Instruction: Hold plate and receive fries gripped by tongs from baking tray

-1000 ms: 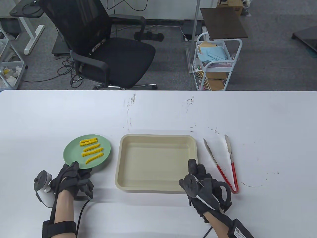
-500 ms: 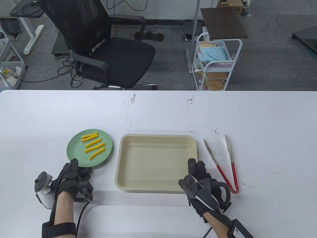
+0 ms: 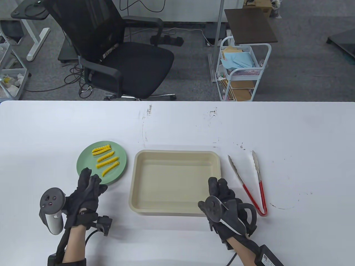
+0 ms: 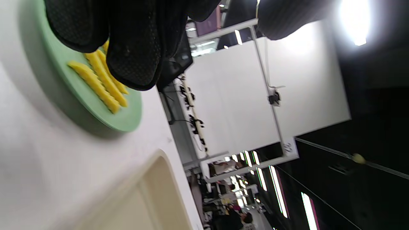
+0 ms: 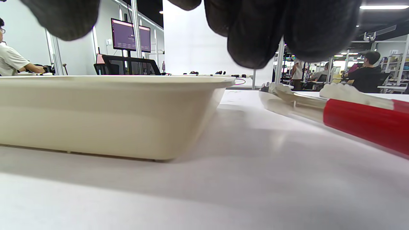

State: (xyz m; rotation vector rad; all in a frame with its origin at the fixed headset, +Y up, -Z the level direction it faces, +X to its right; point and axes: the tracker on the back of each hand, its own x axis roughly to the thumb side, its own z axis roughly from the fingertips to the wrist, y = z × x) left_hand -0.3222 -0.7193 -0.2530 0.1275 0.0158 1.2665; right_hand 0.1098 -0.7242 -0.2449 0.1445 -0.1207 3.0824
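Observation:
The green plate [image 3: 86, 160] lies on the table left of the tray and carries several yellow crinkle fries [image 3: 106, 160]. My left hand [image 3: 94, 181] is palm down with fingers spread over the plate's near rim, gripping nothing. In the left wrist view my fingers [image 4: 134, 57] hang over the plate [image 4: 127, 115] and fries [image 4: 96, 84]. The cream baking tray [image 3: 174, 180] is empty. The red-handled tongs [image 3: 249, 183] lie on the table right of the tray. My right hand [image 3: 219, 188] rests by the tray's near right corner, holding nothing.
The right wrist view shows the tray wall [image 5: 111, 108] on the left and the tongs [image 5: 351, 118] close on the right. A black office chair [image 3: 119, 55] and a white cart [image 3: 241, 69] stand beyond the table's far edge.
The plate moved a little right and away. My left hand turned palm down and let go of the rim it was gripping. My right hand barely moved.

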